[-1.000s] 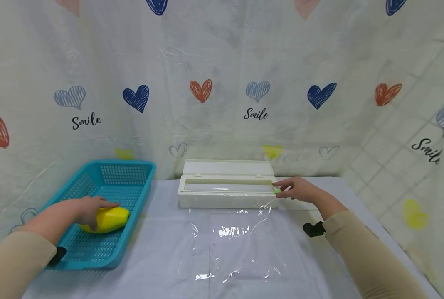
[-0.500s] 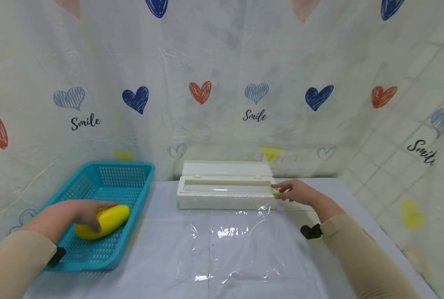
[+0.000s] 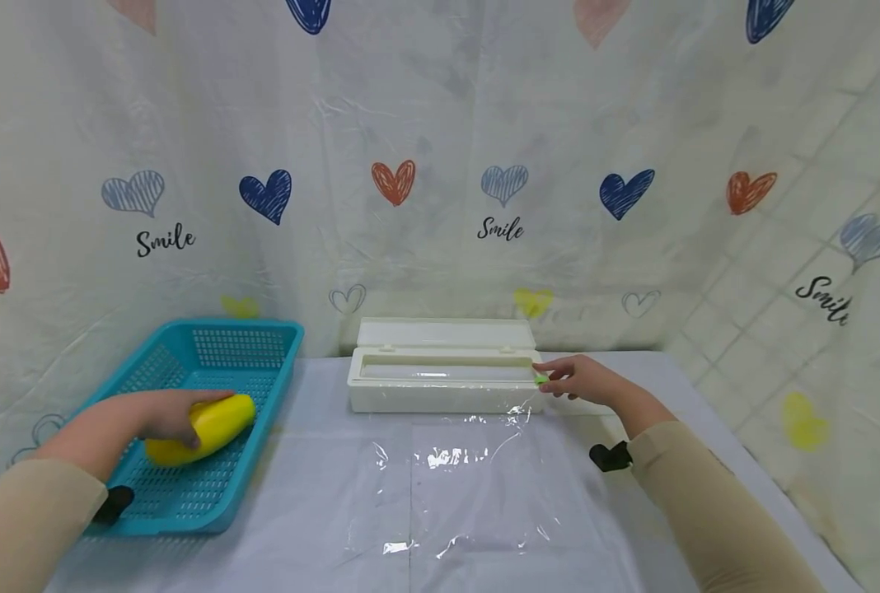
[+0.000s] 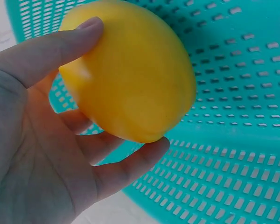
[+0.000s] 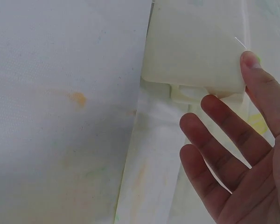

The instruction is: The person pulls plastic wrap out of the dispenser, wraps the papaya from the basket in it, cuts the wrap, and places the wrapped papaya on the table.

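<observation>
My left hand point(image 3: 173, 416) grips a smooth yellow oblong fruit point(image 3: 225, 422) inside the blue basket point(image 3: 221, 506). In the left wrist view, the thumb lies across the fruit point(image 4: 135, 79) and the fingers curl under it. My right hand point(image 3: 581, 380) is at the right end of a white cling film dispenser point(image 3: 447, 401) whose lid point(image 3: 447, 333) stands raised. Its thumb and index finger pinch the small green slide cutter point(image 3: 541, 380); in the right wrist view the thumb covers most of it. The other fingers of the right hand point(image 5: 242, 163) bend loosely beside the dispenser's end point(image 5: 196, 46).
Clear film point(image 3: 455, 494) stretches from the dispenser's front over the white table cover point(image 3: 321, 461), glinting in places. A curtain with printed hearts point(image 3: 440, 115) hangs right behind the basket and the dispenser. The basket's perforated walls surround the left hand.
My left hand has closed more fully round the yellow fruit, tilted it and raised it slightly in the basket. The right hand stays at the slide cutter. The head view has shifted a little.
</observation>
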Available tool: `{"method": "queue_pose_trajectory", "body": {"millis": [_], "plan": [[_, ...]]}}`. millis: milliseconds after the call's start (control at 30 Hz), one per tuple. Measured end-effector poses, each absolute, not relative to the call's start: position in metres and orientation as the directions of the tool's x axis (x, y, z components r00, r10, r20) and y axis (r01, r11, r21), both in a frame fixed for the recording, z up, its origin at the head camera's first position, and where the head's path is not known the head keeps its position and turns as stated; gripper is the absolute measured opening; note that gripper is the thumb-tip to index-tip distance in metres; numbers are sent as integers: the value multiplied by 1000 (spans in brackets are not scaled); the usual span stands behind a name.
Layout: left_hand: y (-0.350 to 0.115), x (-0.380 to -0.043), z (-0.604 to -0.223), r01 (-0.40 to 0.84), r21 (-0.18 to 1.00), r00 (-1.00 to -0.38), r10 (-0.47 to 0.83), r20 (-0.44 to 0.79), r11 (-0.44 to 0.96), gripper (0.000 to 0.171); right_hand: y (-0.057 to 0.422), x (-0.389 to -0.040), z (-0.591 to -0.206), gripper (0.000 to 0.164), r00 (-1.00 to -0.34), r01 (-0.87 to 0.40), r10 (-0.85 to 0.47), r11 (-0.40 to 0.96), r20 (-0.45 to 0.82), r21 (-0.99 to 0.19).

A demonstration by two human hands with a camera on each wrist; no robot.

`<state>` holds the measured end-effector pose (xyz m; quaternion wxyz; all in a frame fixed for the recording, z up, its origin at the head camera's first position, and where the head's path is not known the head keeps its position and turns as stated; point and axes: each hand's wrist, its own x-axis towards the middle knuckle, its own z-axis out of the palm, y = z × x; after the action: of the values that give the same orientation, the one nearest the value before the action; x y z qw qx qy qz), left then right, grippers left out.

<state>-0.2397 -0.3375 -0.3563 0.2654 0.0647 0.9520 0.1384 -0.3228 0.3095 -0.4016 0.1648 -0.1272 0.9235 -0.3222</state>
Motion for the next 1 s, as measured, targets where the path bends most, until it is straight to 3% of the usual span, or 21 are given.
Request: {"method": "queue_pose_trajectory", "body": {"millis": [467, 1000], "plan": [[-329, -237, -324, 192, 347, -910, 299, -289, 918, 84, 305, -321, -401, 58, -915, -113, -330, 761, -232, -639], [-264, -228, -295, 312, 438, -895, 416, -162, 843, 82, 308, -322, -405, 58, -917, -106, -324, 759, -232, -642]]}}
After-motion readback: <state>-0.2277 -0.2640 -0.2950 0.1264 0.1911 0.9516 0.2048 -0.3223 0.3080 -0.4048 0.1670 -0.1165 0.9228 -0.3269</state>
